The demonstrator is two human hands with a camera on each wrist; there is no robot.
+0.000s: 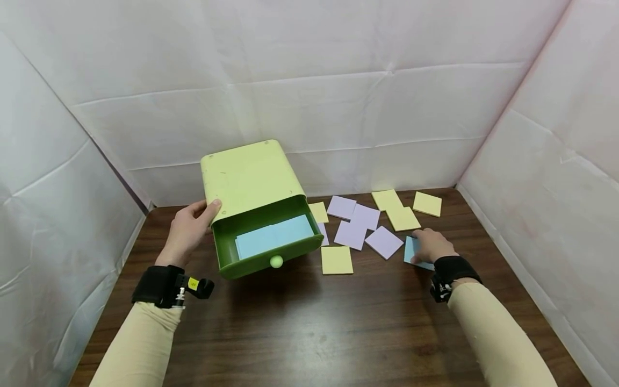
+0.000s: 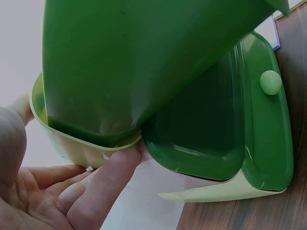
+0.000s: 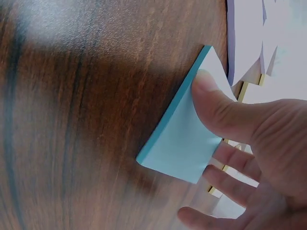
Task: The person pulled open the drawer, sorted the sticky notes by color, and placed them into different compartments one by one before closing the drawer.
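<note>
Left hand [image 1: 190,232]: grips light green drawer box [image 1: 246,180] at its left front corner, thumb on top, fingers [image 2: 98,189] curled beneath; box tilted forward.
Drawer [image 1: 267,244]: dark green, pulled open toward 6 o'clock, round knob [image 1: 276,262] in front; blue pads [image 1: 273,239] lying inside.
Right hand [image 1: 430,244]: pinches blue sticky-note pad [image 3: 184,139] on wooden table [image 1: 309,333], thumb on top, fingers under far edge; pad at 3 o'clock of drawer.
Scattered pads: yellow pad [image 1: 337,260] just beside drawer; purple pads [image 1: 360,226] and more yellow between 1 and 3 o'clock.
</note>
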